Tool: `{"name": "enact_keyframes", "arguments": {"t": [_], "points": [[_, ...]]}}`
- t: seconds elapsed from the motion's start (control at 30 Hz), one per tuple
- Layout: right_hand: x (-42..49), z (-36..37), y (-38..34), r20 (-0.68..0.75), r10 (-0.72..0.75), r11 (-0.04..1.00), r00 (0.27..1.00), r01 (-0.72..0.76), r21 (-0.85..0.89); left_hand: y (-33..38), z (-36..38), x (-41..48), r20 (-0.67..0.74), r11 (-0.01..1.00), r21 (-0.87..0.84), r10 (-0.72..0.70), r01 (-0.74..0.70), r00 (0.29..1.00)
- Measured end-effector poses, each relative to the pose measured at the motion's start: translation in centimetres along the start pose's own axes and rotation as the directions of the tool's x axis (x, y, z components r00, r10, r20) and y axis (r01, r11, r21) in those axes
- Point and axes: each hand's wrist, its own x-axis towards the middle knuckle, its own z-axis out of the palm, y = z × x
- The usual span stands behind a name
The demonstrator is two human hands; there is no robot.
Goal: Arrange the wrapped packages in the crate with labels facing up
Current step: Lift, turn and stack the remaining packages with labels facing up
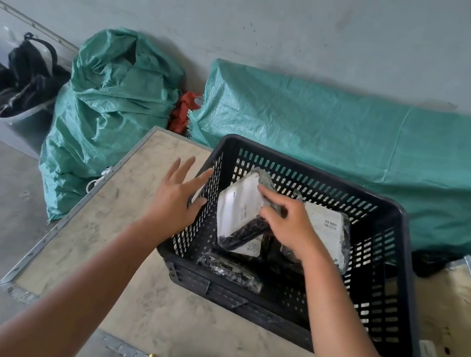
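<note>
Midway: right hand [288, 222] grip grasps tilted package [239, 208] inside crate [399, 226]; left hand [176, 198] released; one label-up package [328, 227] placed, others unsorted.

Pkg labels [329, 224] — print blurred, unreadable

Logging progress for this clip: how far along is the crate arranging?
Partway. Done: one labelled package lies label up in the crate. In hand: the right hand grips a tilted package; the left hand is open, empty. Left: a dark package shows no label.
</note>
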Motion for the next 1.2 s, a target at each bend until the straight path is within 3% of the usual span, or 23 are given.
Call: {"name": "enact_keyframes", "arguments": {"t": [0.1,0.2,0.33,0.43,0.5,0.67,0.87,0.93,1.0,1.1,1.2], "points": [[-2.4,-3.5,-2.3,0.034,-0.081,0.997,0.996,0.082,-0.013,2.4,-1.2,1.1,-0.023,0.964,-0.261,0.053,-0.057,0.998],[-4.2,-6.3,-3.9,0.058,-0.163,0.986,0.985,0.161,0.048,4.7,-2.3,2.4,0.202,0.852,-0.523,0.097,0.024,0.975],[-5.5,-8.9,-4.7,0.123,-0.241,0.949,0.963,0.208,0.236,6.0,-3.1,3.3,0.473,0.676,-0.716,0.285,0.175,0.833],[-5.5,-10.1,-5.1,0.139,-0.247,0.925,0.959,0.191,0.329,6.5,-2.8,3.4,0.488,0.559,-0.786,0.296,0.265,0.821],[-5.0,-10.4,-4.7,0.073,-0.241,0.92,0.968,0.204,0.335,6.4,-2.2,3.4,0.464,0.513,-0.814,0.296,0.271,0.835],[-4.0,-8.8,-3.0,-0.205,-0.198,0.899,0.958,0.261,0.352,5.9,0.1,3.8,0.464,0.367,-0.844,0.132,0.392,0.876],[-1.9,-5.0,0.2,-0.179,-0.12,0.972,0.977,0.152,0.178,5.6,3.8,5.7,0.484,0.26,-0.829,-0.112,0.496,0.868],[-0.8,-3.7,1.5,-0.195,-0.052,0.989,0.979,0.078,0.128,5.5,5.2,6.2,0.484,0.292,-0.809,-0.16,0.51,0.86],[0.5,-2.6,2.6,-0.2,0.03,0.993,0.979,-0.006,0.117,5.3,6.8,6.4,0.449,0.466,-0.742,-0.191,0.483,0.873],[2.5,-0.6,3.9,-0.143,0.146,0.982,0.979,-0.125,0.141,4.2,9.4,6.1,0.426,0.767,-0.495,-0.196,0.409,0.883],[3.9,0.9,5.2,-0.095,0.199,0.978,0.975,-0.191,0.083,2.1,10.9,5.9,0.492,0.871,-0.298,-0.209,0.389,0.845]]}}
